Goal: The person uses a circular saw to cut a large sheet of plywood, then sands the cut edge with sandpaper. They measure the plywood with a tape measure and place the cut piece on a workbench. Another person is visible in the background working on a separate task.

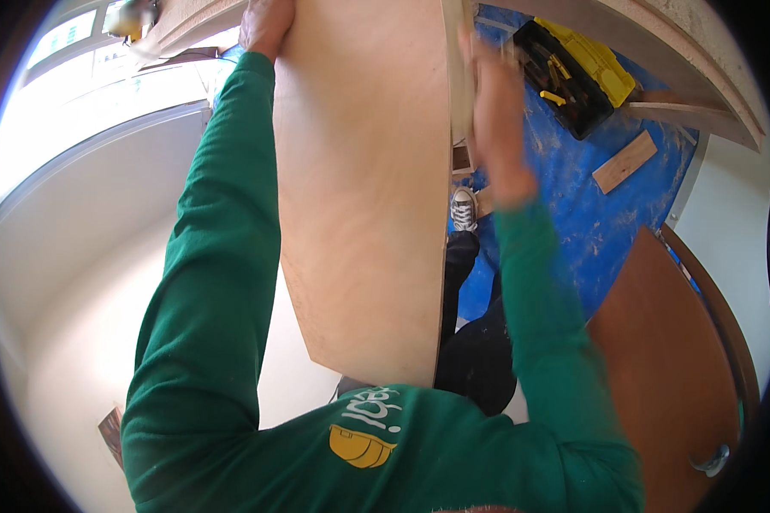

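Observation:
A long, pale plywood board [364,197] stretches from the top of the view down to my chest, its lower left corner cut at a slant. At the board's far left edge, my left hand [267,24] grips the edge; its fingers are partly hidden. Beyond the right edge is my right hand [498,120], smeared by motion, so its fingers cannot be made out. It is close to a light wooden strip [459,77] that runs along that edge; whether it touches the strip is unclear.
A blue sheet [565,222] covers the floor at right. On it lie an open black-and-yellow toolbox [565,85] with tools inside and a wooden offcut [624,162]. A brown door [667,359] stands at lower right. My shoe [464,209] shows beside the board. Curved wooden framing [693,107] crosses the upper right.

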A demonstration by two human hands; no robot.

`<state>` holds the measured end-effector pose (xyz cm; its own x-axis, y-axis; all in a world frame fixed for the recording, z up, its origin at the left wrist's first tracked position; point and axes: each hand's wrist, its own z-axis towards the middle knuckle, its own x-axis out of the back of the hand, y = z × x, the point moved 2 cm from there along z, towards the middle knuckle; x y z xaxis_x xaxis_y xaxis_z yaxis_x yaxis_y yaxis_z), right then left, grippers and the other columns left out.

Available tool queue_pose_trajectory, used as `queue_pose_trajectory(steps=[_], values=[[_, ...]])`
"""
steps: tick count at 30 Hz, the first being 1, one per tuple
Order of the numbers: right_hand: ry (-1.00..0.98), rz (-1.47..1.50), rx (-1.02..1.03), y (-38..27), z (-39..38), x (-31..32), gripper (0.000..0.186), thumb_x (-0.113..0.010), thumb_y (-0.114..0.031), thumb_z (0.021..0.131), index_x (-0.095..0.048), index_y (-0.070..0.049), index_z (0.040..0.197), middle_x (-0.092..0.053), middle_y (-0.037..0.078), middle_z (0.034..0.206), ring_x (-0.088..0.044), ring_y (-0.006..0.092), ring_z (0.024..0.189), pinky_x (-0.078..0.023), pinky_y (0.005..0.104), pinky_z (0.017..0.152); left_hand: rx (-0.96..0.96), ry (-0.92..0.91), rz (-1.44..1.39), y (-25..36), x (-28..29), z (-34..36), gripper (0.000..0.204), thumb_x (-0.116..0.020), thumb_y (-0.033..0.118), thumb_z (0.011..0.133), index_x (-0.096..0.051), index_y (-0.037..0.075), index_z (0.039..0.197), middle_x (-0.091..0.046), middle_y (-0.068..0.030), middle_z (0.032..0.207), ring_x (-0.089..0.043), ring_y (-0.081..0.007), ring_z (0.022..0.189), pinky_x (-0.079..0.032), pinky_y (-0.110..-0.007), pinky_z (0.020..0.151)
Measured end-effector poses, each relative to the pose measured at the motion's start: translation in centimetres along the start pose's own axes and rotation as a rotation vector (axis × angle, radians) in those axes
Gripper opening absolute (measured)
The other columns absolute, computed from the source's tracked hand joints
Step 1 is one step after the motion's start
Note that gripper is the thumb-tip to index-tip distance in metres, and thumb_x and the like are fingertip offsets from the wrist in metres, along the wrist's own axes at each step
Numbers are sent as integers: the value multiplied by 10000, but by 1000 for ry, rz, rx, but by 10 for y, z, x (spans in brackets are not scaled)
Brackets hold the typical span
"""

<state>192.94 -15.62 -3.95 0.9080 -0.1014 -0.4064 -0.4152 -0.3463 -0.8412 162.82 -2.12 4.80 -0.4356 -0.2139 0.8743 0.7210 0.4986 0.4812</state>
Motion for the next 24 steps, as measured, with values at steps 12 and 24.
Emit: queue_pose_trajectory(steps=[12,24], values=[[275,35,-319,51,-138,77,397,-611,-297,1016,-672,43,1213,-699,142,1027,-666,263,925,-531,400,830,49,196,379,-34,-11,51,1156,-454,939,853,-269,168,1694,-233,-249,1724,-168,-530,1572,-191,-581,1275],[305,-509,-898,-76,-440,376,448,-768,-302,908,-664,38,1179,-696,125,962,-705,193,865,-563,371,661,-558,33,366,-26,16,-292,703,-469,592,1079,-431,158,1631,-382,-206,1674,-300,-416,1568,-217,-573,1263]])
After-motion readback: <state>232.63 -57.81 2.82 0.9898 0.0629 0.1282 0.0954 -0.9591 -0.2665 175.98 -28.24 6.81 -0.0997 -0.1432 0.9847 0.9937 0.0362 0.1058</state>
